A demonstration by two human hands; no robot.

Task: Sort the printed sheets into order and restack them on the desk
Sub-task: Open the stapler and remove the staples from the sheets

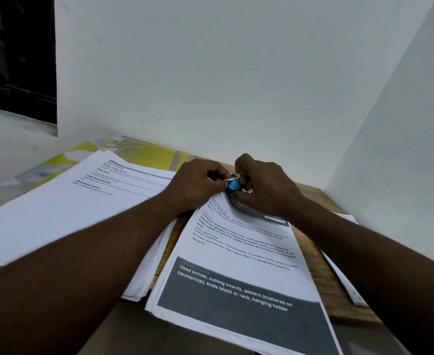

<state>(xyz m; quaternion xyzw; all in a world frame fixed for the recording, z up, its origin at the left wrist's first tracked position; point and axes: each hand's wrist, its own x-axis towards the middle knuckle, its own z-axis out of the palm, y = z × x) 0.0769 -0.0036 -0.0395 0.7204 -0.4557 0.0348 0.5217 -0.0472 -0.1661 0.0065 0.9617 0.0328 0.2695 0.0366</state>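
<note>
A stack of printed sheets (239, 267) lies in front of me on the wooden desk (321, 275), its top page showing text and a dark grey band. At its far edge sits a small blue clip (234, 185). My left hand (198, 185) and my right hand (264, 185) meet there, both with fingers curled and pinching the blue clip and the curled top edge of the sheets. A second, larger stack of printed sheets (65, 203) lies to the left, partly under my left forearm.
A yellow folder (144, 155) lies behind the left stack against the white wall. More loose sheets (346, 280) hang at the desk's right edge. A dark window (16, 60) is at upper left. A wall corner closes the right side.
</note>
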